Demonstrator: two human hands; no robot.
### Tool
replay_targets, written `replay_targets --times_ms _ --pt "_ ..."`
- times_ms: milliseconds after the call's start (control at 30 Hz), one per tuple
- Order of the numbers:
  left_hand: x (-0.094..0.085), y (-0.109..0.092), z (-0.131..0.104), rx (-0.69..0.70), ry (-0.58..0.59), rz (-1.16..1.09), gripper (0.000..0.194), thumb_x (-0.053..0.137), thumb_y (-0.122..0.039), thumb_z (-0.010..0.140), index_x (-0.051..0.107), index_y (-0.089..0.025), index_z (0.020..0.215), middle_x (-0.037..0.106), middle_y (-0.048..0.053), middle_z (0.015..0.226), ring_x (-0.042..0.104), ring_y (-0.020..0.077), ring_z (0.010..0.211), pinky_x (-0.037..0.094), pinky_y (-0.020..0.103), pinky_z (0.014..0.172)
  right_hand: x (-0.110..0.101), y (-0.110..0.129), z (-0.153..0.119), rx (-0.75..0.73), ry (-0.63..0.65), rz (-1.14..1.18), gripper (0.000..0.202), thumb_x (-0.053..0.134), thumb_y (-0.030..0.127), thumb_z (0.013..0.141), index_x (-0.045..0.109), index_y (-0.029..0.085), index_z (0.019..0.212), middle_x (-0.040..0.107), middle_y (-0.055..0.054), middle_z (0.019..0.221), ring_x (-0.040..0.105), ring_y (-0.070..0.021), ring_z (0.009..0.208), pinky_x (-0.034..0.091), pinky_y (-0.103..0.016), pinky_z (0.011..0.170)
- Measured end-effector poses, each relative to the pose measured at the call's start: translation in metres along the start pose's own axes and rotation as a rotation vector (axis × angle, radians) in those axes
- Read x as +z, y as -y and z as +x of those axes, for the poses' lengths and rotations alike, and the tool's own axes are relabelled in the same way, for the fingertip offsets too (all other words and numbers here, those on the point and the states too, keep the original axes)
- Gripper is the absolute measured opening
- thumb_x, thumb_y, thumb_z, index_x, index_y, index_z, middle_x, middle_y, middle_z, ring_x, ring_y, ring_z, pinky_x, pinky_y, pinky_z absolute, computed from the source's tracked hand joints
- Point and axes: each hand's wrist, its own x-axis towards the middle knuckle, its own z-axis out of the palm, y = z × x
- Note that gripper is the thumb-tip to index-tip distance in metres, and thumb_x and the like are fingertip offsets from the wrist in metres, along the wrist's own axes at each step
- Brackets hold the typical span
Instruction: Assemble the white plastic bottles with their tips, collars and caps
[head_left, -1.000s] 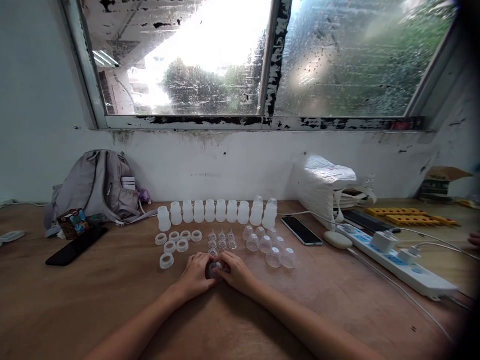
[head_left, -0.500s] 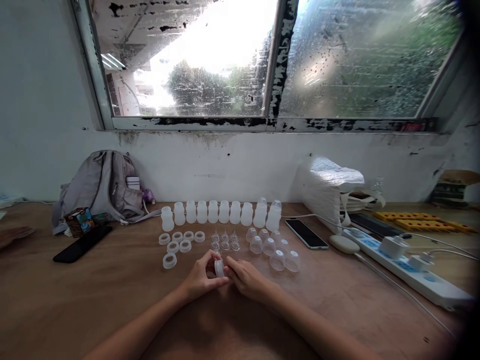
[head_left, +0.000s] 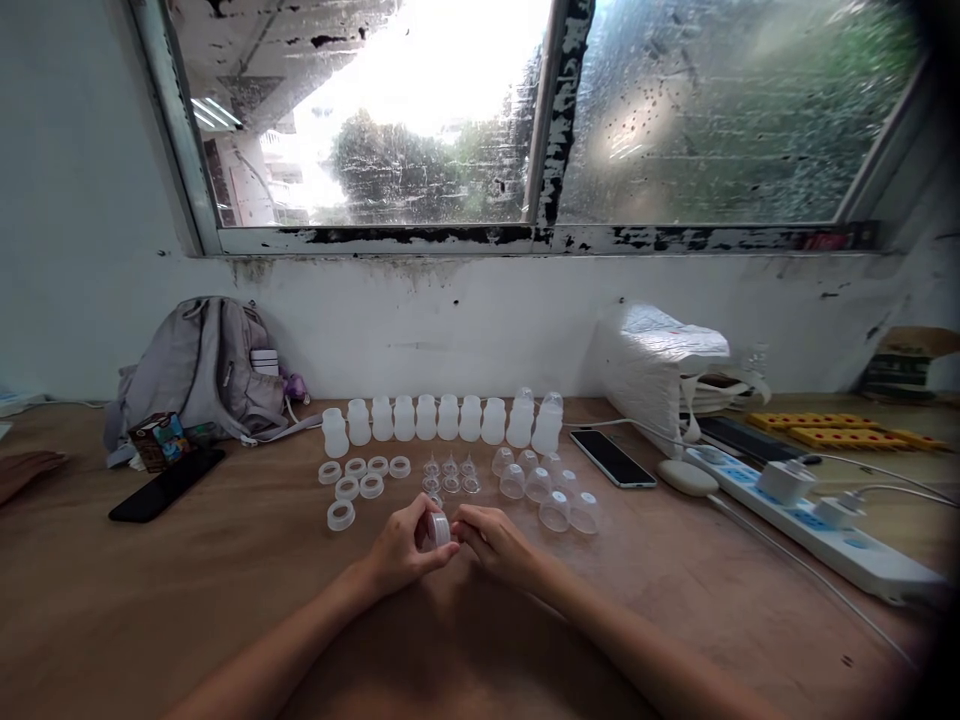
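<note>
A translucent bottle collar ring (head_left: 440, 530) stands on edge between the thumb and fingers of my left hand (head_left: 399, 548). Close against its right side is my right hand (head_left: 496, 546), fingers pinched together; what they hold, if anything, is hidden. Beyond my hands, several clear bottle nipples (head_left: 450, 482) stand in short rows. More collar rings (head_left: 340, 516) lie to the left, and clear dome caps (head_left: 555, 512) sit to the right. A line of frosted baby bottles (head_left: 426, 420) runs along the back, the two rightmost topped with domes.
Left, a grey backpack (head_left: 196, 375) leans by the wall, with a small box (head_left: 159, 442) and black phone (head_left: 166, 486) before it. Another person's hand (head_left: 28, 472) rests at far left. Right are a second phone (head_left: 612, 459), white bag (head_left: 652, 370) and power strip (head_left: 825, 520) with cables.
The collar ring has turned slightly in my left hand. My right hand's fingers have shifted a little and stay beside the ring. The view has tilted slightly.
</note>
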Motion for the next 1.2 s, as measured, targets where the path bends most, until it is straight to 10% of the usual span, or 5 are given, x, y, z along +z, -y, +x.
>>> replay_targets --times_ms 400,1200 --pt "0.003 -0.006 0.000 -0.085 -0.070 -0.249 0.025 0.055 -0.036 0.070 0.039 -0.017 0.072 0.039 -0.006 0.058 0.035 0.0071 0.052 0.029 0.018 0.049 -0.009 0.013 0.004 0.045 -0.020 0.081 0.031 0.039 0.028 0.083 0.036 0.016 0.055 0.031 0.005 0.051 0.028 -0.0061 0.047 0.023 -0.020 0.046" --pt "-0.015 0.026 0.017 -0.198 0.267 -0.539 0.027 0.055 -0.040 0.069 0.046 -0.014 0.069 0.046 -0.005 0.054 0.033 0.0031 0.038 0.027 0.016 0.039 -0.003 0.023 0.004 0.235 -0.011 0.321 0.035 0.043 0.034 0.080 0.040 0.016 0.050 0.038 0.004 0.043 0.032 -0.0057 0.041 0.024 -0.020 0.040"
